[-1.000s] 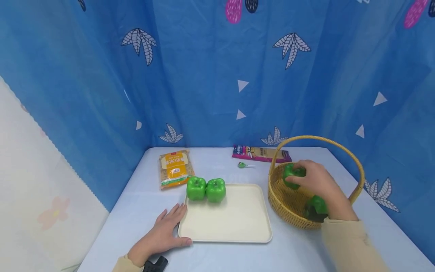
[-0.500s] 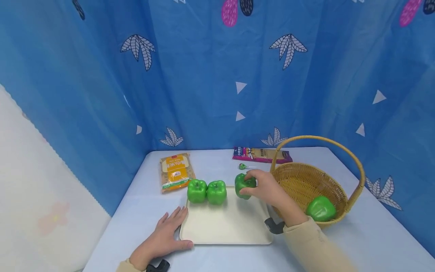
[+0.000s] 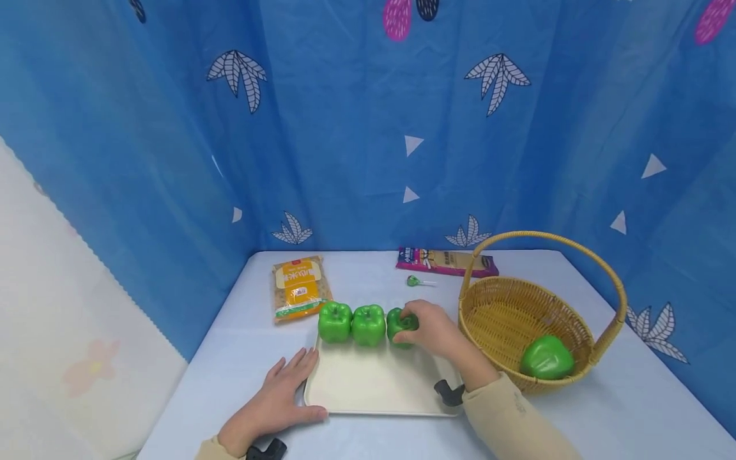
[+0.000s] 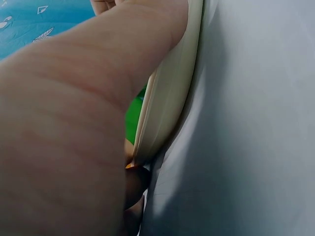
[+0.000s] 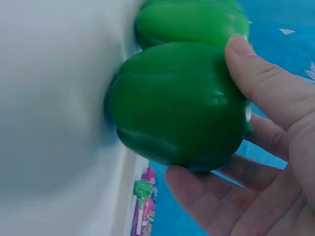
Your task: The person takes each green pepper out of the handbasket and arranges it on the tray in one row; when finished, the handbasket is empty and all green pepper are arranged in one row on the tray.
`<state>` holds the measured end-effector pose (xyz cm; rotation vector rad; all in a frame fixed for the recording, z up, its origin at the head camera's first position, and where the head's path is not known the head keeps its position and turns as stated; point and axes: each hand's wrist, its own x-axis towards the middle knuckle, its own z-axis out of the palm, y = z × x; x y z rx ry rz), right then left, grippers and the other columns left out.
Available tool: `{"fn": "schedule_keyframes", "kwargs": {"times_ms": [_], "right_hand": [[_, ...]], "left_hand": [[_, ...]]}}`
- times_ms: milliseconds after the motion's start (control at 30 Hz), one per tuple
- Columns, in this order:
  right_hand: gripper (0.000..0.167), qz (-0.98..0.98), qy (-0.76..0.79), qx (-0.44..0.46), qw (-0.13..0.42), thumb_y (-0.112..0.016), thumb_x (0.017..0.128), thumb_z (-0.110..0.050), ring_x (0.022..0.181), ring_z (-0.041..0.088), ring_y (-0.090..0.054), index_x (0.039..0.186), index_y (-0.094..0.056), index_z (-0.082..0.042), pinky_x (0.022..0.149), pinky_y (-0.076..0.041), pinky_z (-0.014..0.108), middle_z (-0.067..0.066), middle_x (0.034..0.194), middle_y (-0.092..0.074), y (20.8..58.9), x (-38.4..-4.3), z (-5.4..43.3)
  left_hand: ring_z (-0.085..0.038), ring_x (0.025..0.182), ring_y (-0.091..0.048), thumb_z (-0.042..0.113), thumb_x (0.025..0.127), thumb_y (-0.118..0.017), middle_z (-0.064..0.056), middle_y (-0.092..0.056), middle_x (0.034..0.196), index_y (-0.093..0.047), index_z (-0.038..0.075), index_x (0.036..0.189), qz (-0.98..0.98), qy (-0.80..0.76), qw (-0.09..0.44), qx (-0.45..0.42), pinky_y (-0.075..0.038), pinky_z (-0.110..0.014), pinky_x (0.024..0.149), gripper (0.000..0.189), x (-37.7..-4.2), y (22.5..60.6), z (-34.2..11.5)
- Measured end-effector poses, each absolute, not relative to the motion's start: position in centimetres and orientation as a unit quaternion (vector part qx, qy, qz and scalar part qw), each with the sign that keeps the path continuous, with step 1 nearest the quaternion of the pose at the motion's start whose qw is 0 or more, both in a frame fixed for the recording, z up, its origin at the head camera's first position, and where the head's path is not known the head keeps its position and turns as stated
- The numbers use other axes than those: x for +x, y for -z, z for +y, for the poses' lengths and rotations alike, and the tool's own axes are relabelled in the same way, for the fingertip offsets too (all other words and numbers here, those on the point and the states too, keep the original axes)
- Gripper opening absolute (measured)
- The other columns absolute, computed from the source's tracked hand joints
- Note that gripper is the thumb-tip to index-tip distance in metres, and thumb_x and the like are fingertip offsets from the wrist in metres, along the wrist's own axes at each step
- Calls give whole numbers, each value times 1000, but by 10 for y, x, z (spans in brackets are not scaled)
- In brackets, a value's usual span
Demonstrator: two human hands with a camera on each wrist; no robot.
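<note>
My right hand point(image 3: 434, 329) holds a dark green bell pepper point(image 5: 172, 105) between thumb and fingers, low over the cream tray point(image 3: 379, 390). In the right wrist view the thumb lies on one side of it and the fingertips on the other. Two brighter green bell peppers, one at the tray's back left corner point(image 3: 335, 322) and one in the middle point(image 3: 368, 326), stand in a row beside it. At the tray's left edge rests my left hand point(image 3: 282, 396), fingers spread and thumb along the front corner. The left wrist view shows mostly the forearm and the tray's rim point(image 4: 170, 93).
A wicker basket point(image 3: 489, 338) with a tall handle stands right of the tray, holding one green bell pepper point(image 3: 547, 358). Behind the tray lie an orange-labelled food bag point(image 3: 300, 287), a lollipop point(image 3: 415, 281) and a long purple packet point(image 3: 448, 260). A blue curtain point(image 3: 368, 128) hangs behind.
My right hand has lifted a bell pepper out of the basket and carried it left to the tray, beside the other two. My left hand stays at the tray's left edge.
</note>
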<state>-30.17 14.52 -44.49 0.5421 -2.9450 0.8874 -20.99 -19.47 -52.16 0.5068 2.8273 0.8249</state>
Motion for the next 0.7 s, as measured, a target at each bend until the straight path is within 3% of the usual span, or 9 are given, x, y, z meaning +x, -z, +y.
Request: {"fn": "schedule_keyframes", "kwargs": {"times_ms": [233, 400, 500, 700], "right_hand": [[45, -943, -286, 171, 9, -92, 76, -38, 106, 21, -65, 109, -72, -15, 97, -57, 43, 3, 117, -71, 452, -302, 143], [53, -941, -296, 162, 14, -87, 83, -41, 127, 33, -61, 124, -68, -13, 108, -51, 54, 9, 134, -66, 444, -295, 155], [54, -944, -294, 147, 32, -79, 90, -44, 132, 37, -58, 133, -65, -14, 106, -51, 60, 10, 140, -64, 421, -288, 173], [44, -969, -233, 85, 11, -67, 98, -45, 109, 34, -67, 125, -66, -10, 88, -61, 55, 12, 118, -71, 362, -287, 237]], "left_hand": [[-39, 158, -19, 81, 74, -71, -13, -30, 168, -31, 8, 162, 946, -272, 84, 156, -6, -67, 124, 122, -210, 523, -195], [-38, 158, -19, 84, 72, -70, -12, -30, 168, -30, 9, 162, 946, -271, 92, 151, -6, -68, 124, 124, -210, 524, -194], [-38, 158, -19, 83, 73, -70, -13, -30, 168, -30, 8, 162, 946, -272, 91, 152, -6, -68, 124, 123, -210, 523, -193], [-40, 157, -19, 79, 75, -72, -15, -31, 168, -31, 6, 162, 945, -277, 80, 158, -5, -68, 124, 121, -209, 519, -195]]}}
